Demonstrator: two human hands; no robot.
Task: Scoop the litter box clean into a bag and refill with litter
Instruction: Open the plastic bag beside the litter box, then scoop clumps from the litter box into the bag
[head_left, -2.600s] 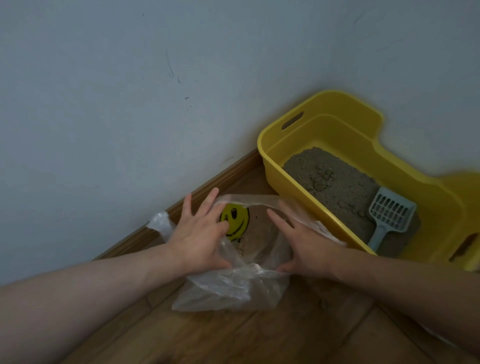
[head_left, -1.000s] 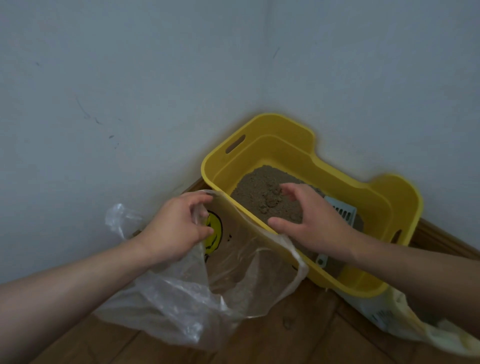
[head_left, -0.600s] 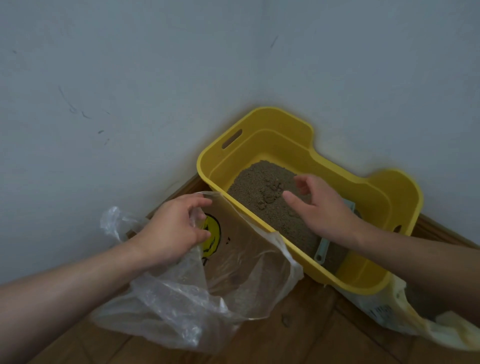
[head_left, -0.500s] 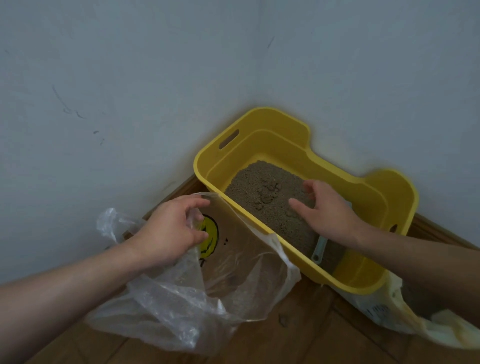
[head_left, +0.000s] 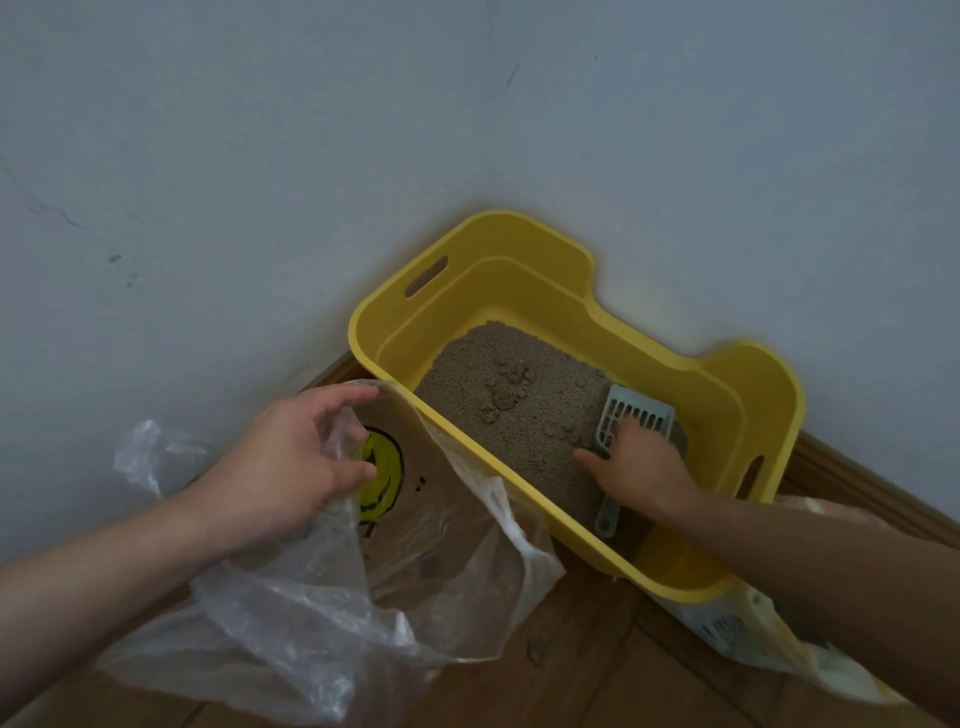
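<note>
Litter box (head_left: 519, 275), yellow plastic with cut-out handles in its end walls, sits right of centre in the frame, pushed into the corner where two pale walls (head_left: 260, 156) meet, on a wooden floor (head_left: 571, 675). Grey-brown litter (head_left: 498, 410) covers its base, with several clumps (head_left: 506, 387) showing near the middle of the surface. A grey slotted scoop (head_left: 631, 418) lies on the litter toward the right end of the box, its handle pointing to the lower edge of the frame.

The right hand (head_left: 641, 470) reaches into the box and rests on the scoop where blade meets handle; fingers are curled over it, but whether they have closed fully around the handle cannot be told.

The left hand (head_left: 283, 467), left of centre, grips the upper rim of a clear plastic bag (head_left: 426, 561), thumb and fingers pinched on the film, holding the mouth open just beside the box's near wall. A yellow smiley print (head_left: 382, 475) shows on the bag.

At lower right, a pale printed sack (head_left: 737, 634) lies on the floor, partly under the right forearm and touching the box's near corner.
</note>
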